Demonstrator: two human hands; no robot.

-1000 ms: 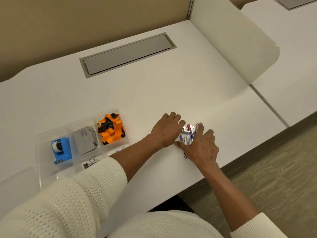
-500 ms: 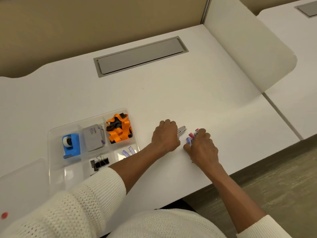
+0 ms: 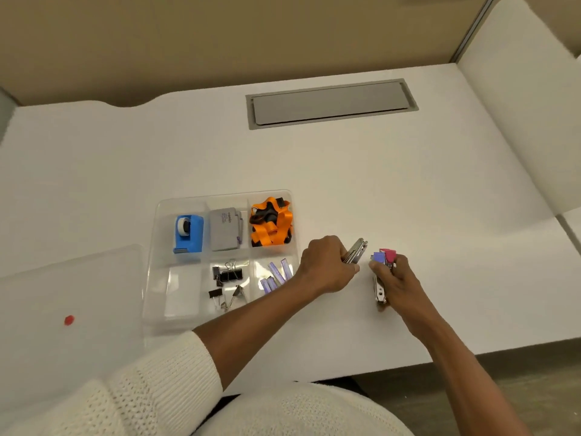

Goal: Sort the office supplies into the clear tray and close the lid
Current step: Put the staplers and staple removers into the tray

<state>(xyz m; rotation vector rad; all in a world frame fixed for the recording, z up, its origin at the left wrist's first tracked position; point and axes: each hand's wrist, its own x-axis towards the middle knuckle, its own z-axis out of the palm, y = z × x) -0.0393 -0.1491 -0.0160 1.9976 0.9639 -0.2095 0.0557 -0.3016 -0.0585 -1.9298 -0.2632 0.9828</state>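
We see left hand [image 3: 327, 265] fisted round metal clips [image 3: 356, 250]; right hand [image 3: 397, 283] pinching coloured clips [image 3: 384, 257]. Small, stiff, slippery; bunch firmly, carry over clear tray [image 3: 220, 196].

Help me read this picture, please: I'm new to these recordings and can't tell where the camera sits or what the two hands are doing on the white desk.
There is no machine here. A person wears one camera on the head, looking forward and down, so you see their own arms in cream sleeves reaching over a white desk.

On the desk sits a clear tray with six compartments. They hold a blue tape dispenser, a grey box, an orange strap, black binder clips and small purple pieces; one compartment looks empty. The tray's clear lid lies to its left, off the tray.

The left hand grips a bunch of silvery metal pieces. The right hand holds small purple and pink items plus more metal pieces. What exactly they are is too small to tell.
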